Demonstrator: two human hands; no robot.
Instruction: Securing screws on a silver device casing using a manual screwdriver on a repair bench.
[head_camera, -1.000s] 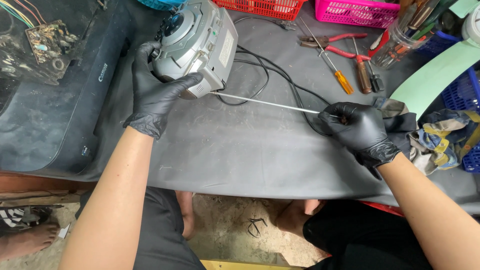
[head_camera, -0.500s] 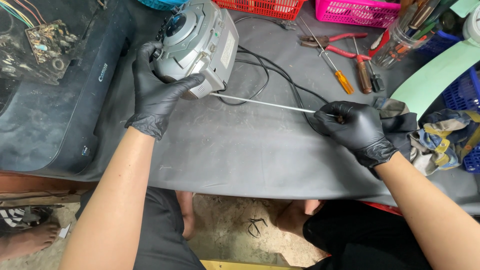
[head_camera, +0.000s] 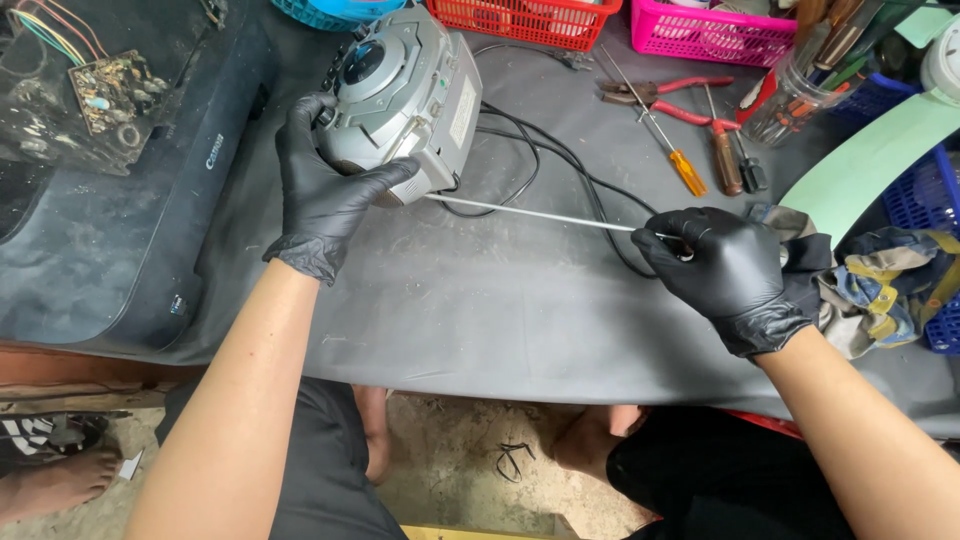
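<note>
Grip, left: my black-gloved left hand (head_camera: 325, 190) clasps the rounded grey plastic portable radio (head_camera: 400, 95) at its lower left side.
Grip, right: my black-gloved right hand (head_camera: 735, 265) pinches the tip of the thin silver telescopic antenna (head_camera: 530, 212).
Antenna: I see it drawn out from the radio toward 4 o'clock, low over the grey table mat (head_camera: 480, 310).
Radio: at 11 o'clock on the mat, black cable (head_camera: 560, 165) trailing behind.
Nearby: orange-handled screwdriver (head_camera: 672, 150) and red-handled pliers (head_camera: 660, 95) at 1 o'clock.
</note>
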